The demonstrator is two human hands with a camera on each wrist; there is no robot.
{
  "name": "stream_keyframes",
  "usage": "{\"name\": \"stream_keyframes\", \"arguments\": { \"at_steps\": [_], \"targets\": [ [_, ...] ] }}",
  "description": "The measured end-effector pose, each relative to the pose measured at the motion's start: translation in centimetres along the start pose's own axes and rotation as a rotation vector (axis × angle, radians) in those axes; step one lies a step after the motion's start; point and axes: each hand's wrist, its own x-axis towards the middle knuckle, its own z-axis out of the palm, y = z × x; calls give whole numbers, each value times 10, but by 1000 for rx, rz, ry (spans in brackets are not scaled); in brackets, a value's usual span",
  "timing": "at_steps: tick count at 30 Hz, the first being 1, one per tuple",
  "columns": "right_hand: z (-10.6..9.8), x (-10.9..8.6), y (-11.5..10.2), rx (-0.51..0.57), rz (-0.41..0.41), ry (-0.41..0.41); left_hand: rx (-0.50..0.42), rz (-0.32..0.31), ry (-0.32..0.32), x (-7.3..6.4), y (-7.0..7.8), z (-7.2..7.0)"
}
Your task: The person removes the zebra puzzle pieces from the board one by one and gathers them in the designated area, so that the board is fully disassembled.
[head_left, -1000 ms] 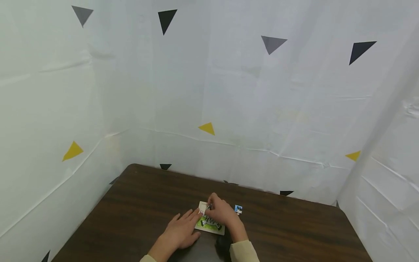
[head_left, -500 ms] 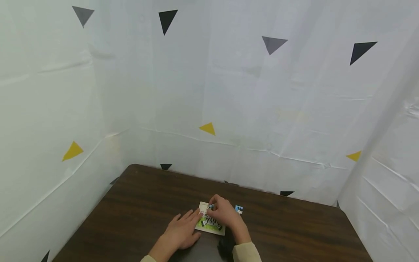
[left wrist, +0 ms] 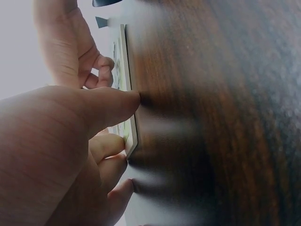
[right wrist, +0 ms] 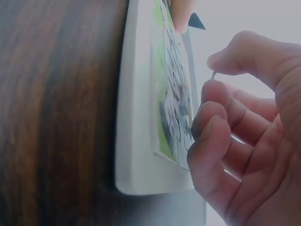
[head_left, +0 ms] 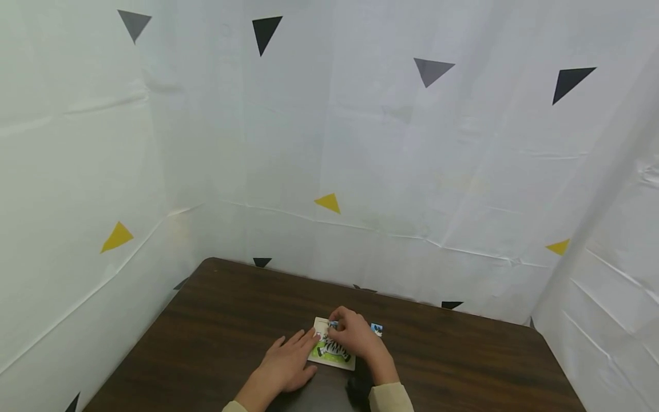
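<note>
A small wooden jigsaw puzzle (head_left: pixel 332 359) with a zebra on green grass lies on the table. My left hand (head_left: pixel 288 363) is spread flat at its left side, its fingertips on the frame's edge; in the left wrist view the thumb (left wrist: pixel 115 106) lies along the near edge. Over the puzzle's upper right part, my right hand (head_left: pixel 356 335) pinches a thin puzzle piece (right wrist: pixel 214 75) between thumb and forefinger, seen nearly edge-on in the right wrist view. Its other fingers curl close to the picture. A loose blue puzzle piece (head_left: pixel 377 328) lies just right of this hand.
The dark wood-grain table (head_left: pixel 463 366) extends to both sides. White sheeting (head_left: pixel 370 143) with black, grey and yellow triangles hangs behind and beside it. A black object (head_left: pixel 358 390) sits at my right wrist, by the pale sleeve (head_left: pixel 391 397).
My right hand has shifted slightly to the right over the puzzle, still pinching the piece, and now covers more of the loose piece's lower part. The left hand stays in place.
</note>
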Motion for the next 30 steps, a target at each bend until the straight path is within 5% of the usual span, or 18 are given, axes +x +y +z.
{"name": "stream_keyframes", "arguments": {
  "at_steps": [17,30],
  "targets": [
    [-11,-6,1,-11,-56,103,-5,11,-12,2,1,2],
    [-36,-25,2,-45,-21,190,22,41,52,12,-2,4]
  ]
}}
